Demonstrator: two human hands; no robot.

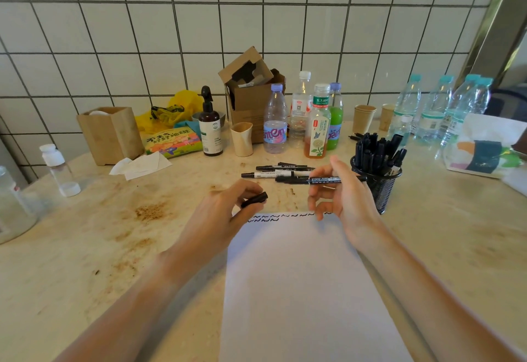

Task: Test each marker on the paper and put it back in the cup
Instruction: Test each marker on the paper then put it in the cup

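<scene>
A white sheet of paper (299,290) lies on the counter in front of me, with black squiggles along its top edge. My right hand (342,199) pinches a black marker (319,180) held level above the paper's top edge, tip pointing left. My left hand (225,213) holds a black marker cap (254,199) between thumb and fingers. A black mesh cup (379,188) full of black markers stands just right of my right hand. Several loose black markers (276,170) lie on the counter beyond my hands.
Drink bottles (318,122), a pump bottle (210,128), paper cups (363,118) and a cardboard box (251,96) crowd the back by the tiled wall. Water bottles (445,111) and a printed bag (482,148) sit at the right. A wooden box (111,133) stands at the left.
</scene>
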